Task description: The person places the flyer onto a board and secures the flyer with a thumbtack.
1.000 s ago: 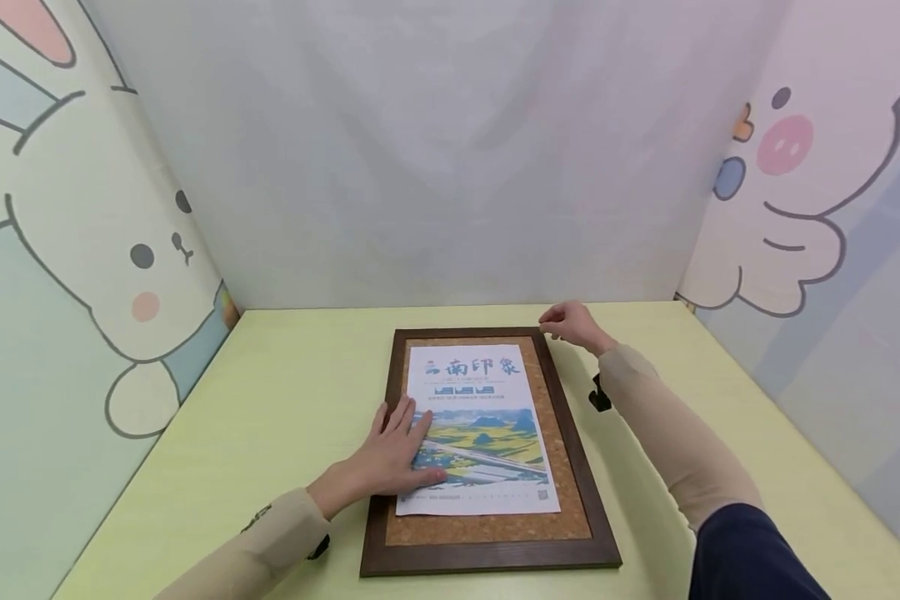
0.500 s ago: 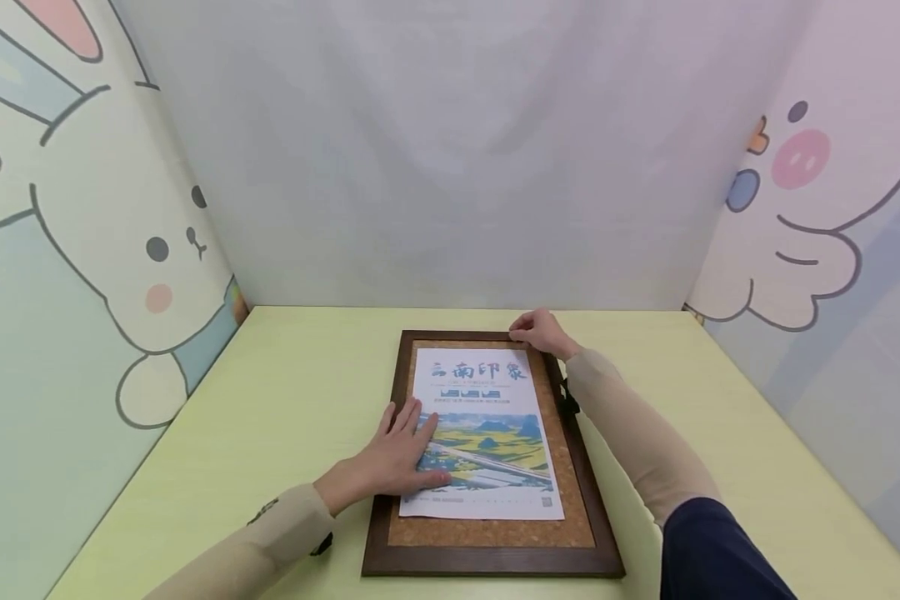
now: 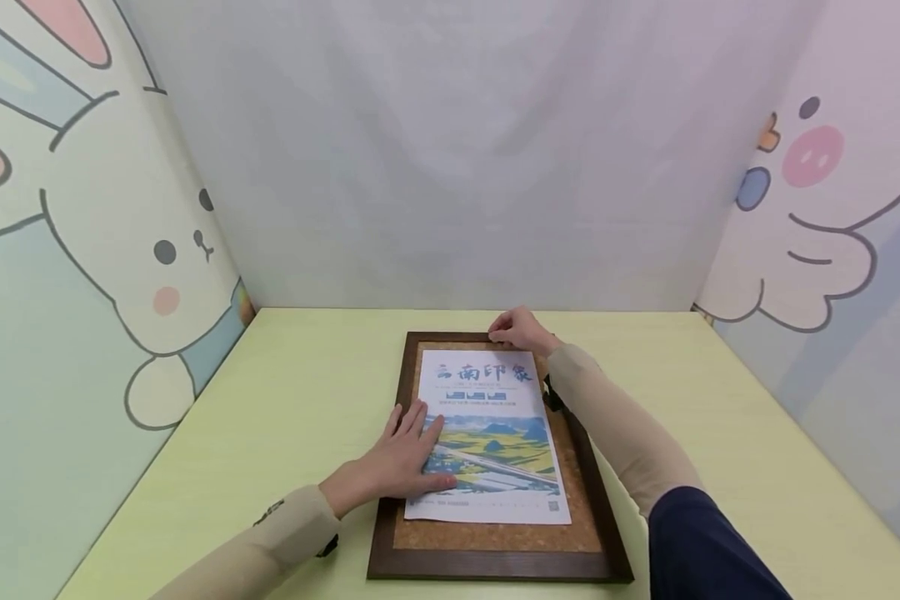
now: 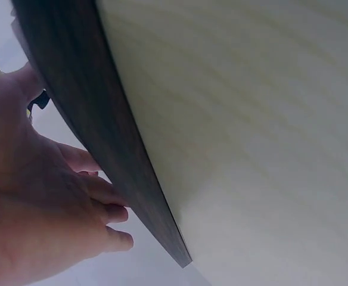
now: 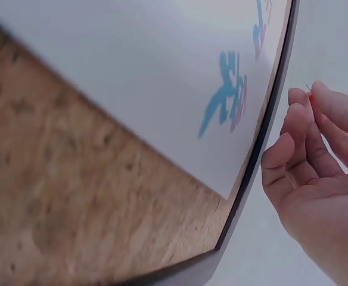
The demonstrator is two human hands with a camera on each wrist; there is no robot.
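Observation:
A printed poster (image 3: 480,404) with blue lettering and a yellow-green landscape lies on a cork board (image 3: 498,536), which has a dark brown wooden frame (image 3: 498,567). My left hand (image 3: 390,467) rests spread over the poster's lower left side, fingers straight. Over the frame's far edge, above the top of the poster, is my right hand (image 3: 523,330). In the right wrist view its thumb and forefinger pinch a small red push pin (image 5: 310,95), the thin needle poking out past the fingertips. The left wrist view shows the left hand beside the frame's dark side rail (image 4: 96,101).
The board lies on a pale yellow-green table (image 3: 292,400). A grey-white backdrop (image 3: 457,167) stands behind it. Side panels carry a cartoon rabbit (image 3: 135,242) on the left and a pink-cheeked cartoon animal (image 3: 817,200) on the right.
My right hand has moved left from the frame's far right corner along its top edge, toward the middle. The left hand stays on the poster. The head view has shifted slightly.

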